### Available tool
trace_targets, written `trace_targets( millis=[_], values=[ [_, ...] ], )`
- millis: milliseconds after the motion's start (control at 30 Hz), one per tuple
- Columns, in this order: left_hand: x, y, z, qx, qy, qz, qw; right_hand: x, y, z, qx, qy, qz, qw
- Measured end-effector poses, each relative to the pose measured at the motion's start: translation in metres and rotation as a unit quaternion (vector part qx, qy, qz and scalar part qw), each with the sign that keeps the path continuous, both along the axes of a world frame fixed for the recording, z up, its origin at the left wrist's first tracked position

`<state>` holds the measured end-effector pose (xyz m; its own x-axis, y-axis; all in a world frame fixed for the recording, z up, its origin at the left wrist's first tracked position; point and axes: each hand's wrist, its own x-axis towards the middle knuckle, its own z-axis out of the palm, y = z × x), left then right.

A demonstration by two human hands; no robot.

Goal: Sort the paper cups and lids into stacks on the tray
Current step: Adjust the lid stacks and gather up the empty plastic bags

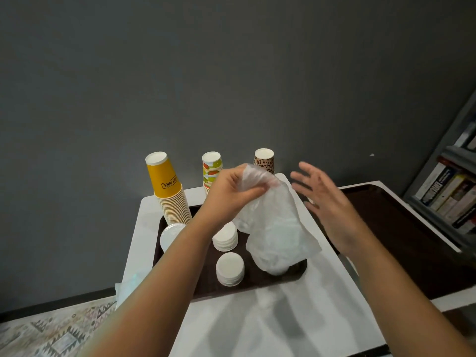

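Observation:
My left hand (pixel 231 191) grips the gathered top of a clear plastic bag (pixel 275 228) that hangs over the dark tray (pixel 257 282); white lids show faintly inside it. My right hand (pixel 324 199) hovers open to the bag's right, fingers spread, not touching it. On the tray stand two short stacks of white lids (pixel 230 269) (pixel 225 237), and another lid stack (pixel 170 235) sits at the left. A tall upside-down stack of yellow cups (pixel 167 186) stands at the tray's back left. A fruit-print cup stack (pixel 211 167) and a leopard-print cup stack (pixel 264 159) rise behind my hands.
The tray lies on a white table (pixel 283 318) against a grey wall. A second dark tray (pixel 401 240) sits on the right. A bookshelf (pixel 453 191) stands at the far right. Crumpled plastic (pixel 128 284) hangs off the table's left edge above a patterned rug (pixel 51 331).

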<state>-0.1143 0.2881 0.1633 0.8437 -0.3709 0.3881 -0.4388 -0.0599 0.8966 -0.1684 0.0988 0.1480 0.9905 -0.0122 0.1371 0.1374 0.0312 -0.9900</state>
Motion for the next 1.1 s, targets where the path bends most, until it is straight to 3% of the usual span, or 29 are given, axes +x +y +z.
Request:
trace_targets(
  millis=[133, 300, 433, 600, 667, 767, 900, 1000, 1100],
  values=[
    [0.003, -0.003, -0.003, 0.07, -0.042, 0.0, 0.997, -0.002, 0.005, -0.001, -0.086, 0.054, 0.164, 0.981],
    [-0.002, -0.009, -0.001, 0.082, -0.077, -0.02, 0.993, 0.001, 0.018, -0.025, -0.162, 0.108, 0.032, 0.98],
    [-0.005, 0.0, -0.004, 0.113, -0.102, -0.08, 0.985, 0.002, 0.013, -0.024, -0.015, 0.13, -0.008, 0.991],
    [-0.005, 0.0, -0.025, 0.253, -0.138, -0.092, 0.953, 0.001, 0.005, -0.016, 0.137, 0.11, -0.045, 0.983],
    [-0.008, -0.002, -0.029, 0.232, -0.069, -0.101, 0.965, -0.001, 0.006, -0.014, 0.137, 0.096, -0.065, 0.984],
    [-0.016, -0.012, -0.026, 0.112, 0.071, -0.09, 0.987, -0.005, 0.008, -0.011, 0.114, 0.065, -0.062, 0.989],
    [-0.015, -0.022, -0.032, 0.118, 0.043, -0.03, 0.992, -0.011, 0.015, -0.005, 0.087, 0.041, -0.005, 0.995],
    [-0.013, -0.022, -0.038, 0.068, 0.107, -0.079, 0.989, -0.013, 0.018, -0.005, 0.111, 0.066, 0.031, 0.991],
    [-0.012, -0.023, -0.036, 0.067, 0.146, -0.047, 0.986, -0.014, 0.018, -0.006, 0.119, 0.082, 0.055, 0.988]
  ],
)
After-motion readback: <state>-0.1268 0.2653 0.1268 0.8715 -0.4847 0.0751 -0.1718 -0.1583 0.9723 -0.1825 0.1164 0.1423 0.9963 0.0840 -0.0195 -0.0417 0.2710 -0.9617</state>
